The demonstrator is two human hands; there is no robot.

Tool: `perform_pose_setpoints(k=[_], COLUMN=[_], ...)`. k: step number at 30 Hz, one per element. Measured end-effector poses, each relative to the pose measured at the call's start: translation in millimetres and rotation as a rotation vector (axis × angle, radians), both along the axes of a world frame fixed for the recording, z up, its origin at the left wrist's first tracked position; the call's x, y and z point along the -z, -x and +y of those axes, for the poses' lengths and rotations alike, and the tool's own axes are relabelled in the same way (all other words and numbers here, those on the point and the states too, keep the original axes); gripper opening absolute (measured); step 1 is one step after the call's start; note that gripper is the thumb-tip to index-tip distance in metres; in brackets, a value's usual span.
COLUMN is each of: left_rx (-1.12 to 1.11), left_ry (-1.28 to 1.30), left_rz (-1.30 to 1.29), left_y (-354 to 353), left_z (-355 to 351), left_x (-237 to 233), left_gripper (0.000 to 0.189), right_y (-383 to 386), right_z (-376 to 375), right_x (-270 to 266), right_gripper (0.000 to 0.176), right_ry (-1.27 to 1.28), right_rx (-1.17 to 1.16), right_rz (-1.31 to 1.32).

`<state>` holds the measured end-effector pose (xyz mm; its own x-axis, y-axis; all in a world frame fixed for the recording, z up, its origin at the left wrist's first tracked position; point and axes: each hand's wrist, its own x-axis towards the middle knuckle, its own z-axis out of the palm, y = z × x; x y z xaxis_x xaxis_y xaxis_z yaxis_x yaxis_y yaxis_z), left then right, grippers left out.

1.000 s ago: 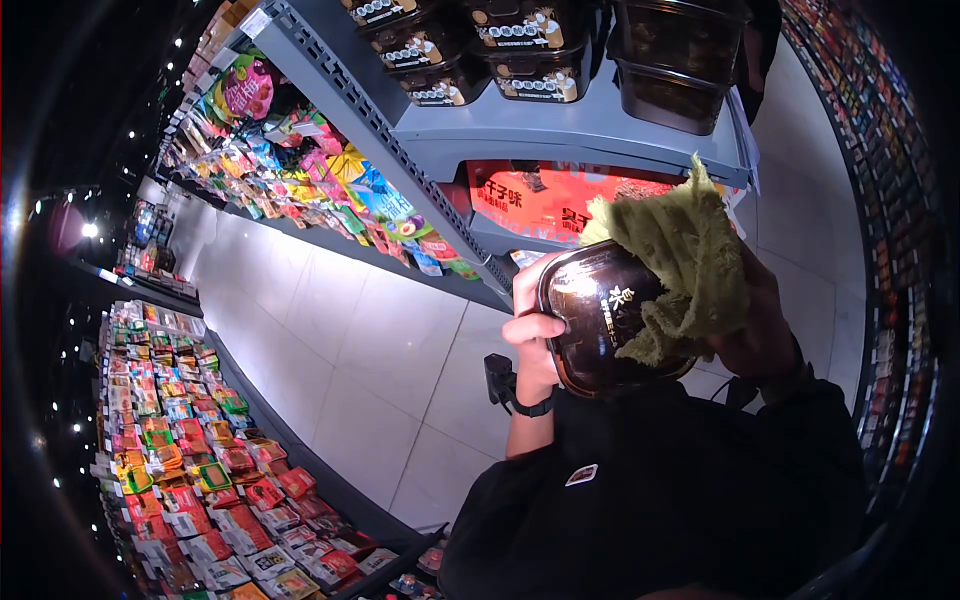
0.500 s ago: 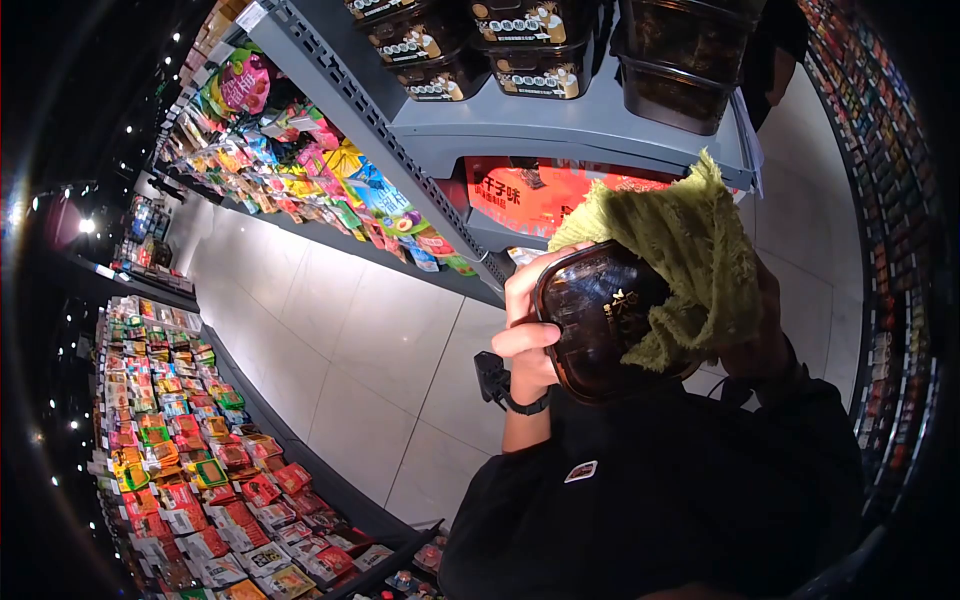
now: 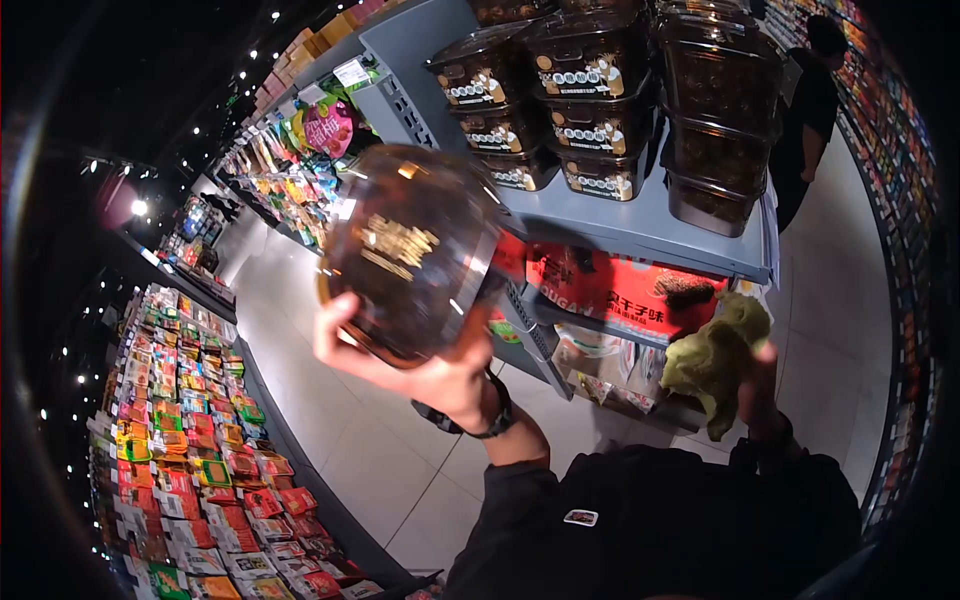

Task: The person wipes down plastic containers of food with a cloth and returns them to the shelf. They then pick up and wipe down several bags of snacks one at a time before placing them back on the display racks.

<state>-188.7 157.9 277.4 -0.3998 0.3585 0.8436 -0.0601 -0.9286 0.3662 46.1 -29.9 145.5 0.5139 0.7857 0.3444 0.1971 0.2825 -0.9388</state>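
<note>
My left hand is closed round the lower edge of a dark brown plastic food box. Gold lettering shows on the box's clear lid, which is blurred by motion. The box is raised and tilted at the left of the shelf, with its lid facing me. Lower right, my right hand grips a crumpled yellow-green cloth, which hangs in front of the lower shelf, apart from the box. Part of this hand is hidden behind the cloth.
Similar boxes stand stacked on the grey shelf. Below are a red printed carton and packets. Snack packs fill a long display at left. A person in dark clothing stands in the right aisle.
The box has moved up and to the left in my left hand. The cloth, which lay over the box, is now away from it, lower in my right hand. My view has shifted.
</note>
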Motion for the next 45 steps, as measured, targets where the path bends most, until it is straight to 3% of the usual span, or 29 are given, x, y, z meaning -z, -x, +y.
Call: perform_pose_setpoints(k=[2, 4, 6, 8, 10, 11, 12, 14, 15, 18, 20, 21, 23, 26, 31, 33, 34, 36, 40, 42, 44, 45], left_rx=[-0.066, -0.173, -0.214, 0.055, -0.051, -0.164, -0.535, -0.235, -0.228, -0.244, -0.238, -0.265, -0.37, -0.33, -0.595, -0.831, -0.768, -0.638, -0.156, -0.017, 0.029, -0.002], left_ry=[-0.093, -0.067, -0.147, -0.222, -0.142, -0.13, -0.218, -0.054, 0.01, 0.038, 0.062, 0.097, 0.096, 0.202, -0.017, -0.03, -0.029, -0.038, -0.001, 0.043, 0.092, 0.089], left_rz=[-0.035, 0.005, 0.043, 0.054, 0.104, 0.123, 0.221, 0.22, 0.222, 0.261, 0.29, 0.31, 0.355, 0.433, 0.468, 0.446, 0.403, 0.306, 0.446, 0.51, 0.617, 0.62], left_y=[0, -8, -23, -46, -68, -75, -85, -93, -99, -115, -121, -122, -124, -127, -130, -128, -124, -124, -137, -151, -162, -169], left_z=[25, 37, 59, 78, 86, 98, 104, 130, 135, 158, 160, 162, 165, 159, 160, 147, 136, 104, 25, -4, -19, -21], left_x=[-31, -63, -89, -110, -119, -124, -117, -122, -120, -115, -114, -115, -115, -112, -104, -100, -98, -91, -51, -28, -12, -6], left_gripper=[0.062, 0.058, 0.06, 0.064, 0.071, 0.077, 0.071, 0.079, 0.08, 0.081, 0.083, 0.083, 0.085, 0.085, 0.087, 0.072, 0.075, 0.062, 0.029, 0.036, 0.067, 0.071], right_y=[0, 2, 3, -3, -2, 1, 5, 14, 22, 6, 5, 3, 4, 0, 8, 2, 0, -1, -2, -1, -3, -3], right_z=[1, 5, 5, 0, -6, -5, -8, -12, -7, -19, -18, -21, -27, -31, -28, -33, -34, -34, -35, -36, -40, -43], right_x=[18, 25, 27, 49, 48, 36, 31, 15, -8, 35, 45, 47, 31, 38, 32, 39, 35, 32, 35, 34, 32, 32], right_gripper=[0.032, 0.03, 0.03, 0.027, 0.026, 0.026, 0.026, 0.022, 0.022, 0.023, 0.024, 0.024, 0.025, 0.026, 0.027, 0.027, 0.027, 0.028, 0.027, 0.024, 0.023, 0.023], right_ry=[-0.046, -0.075, 0.041, 0.041, 0.108, 0.097, 0.1, 0.113, 0.109, 0.121, 0.017, 0.018, 0.102, 0.137, 0.135, 0.143, 0.169, 0.19, 0.245, 0.232, 0.241, 0.256], right_rx=[-0.11, -0.082, 0.014, 0.07, 0.09, 0.049, 0.055, -0.025, -0.015, 0.024, 0.218, 0.225, 0.026, 0.019, -0.03, -0.05, -0.067, -0.069, -0.096, -0.133, -0.138, -0.142], right_rz=[0.129, 0.172, -0.088, -0.183, -0.587, -0.45, -0.451, 0.029, 0.032, 0.009, -0.252, -0.248, -0.013, -0.057, 0.01, 0.014, -0.062, -0.14, -0.089, -0.126, -0.145, -0.133])
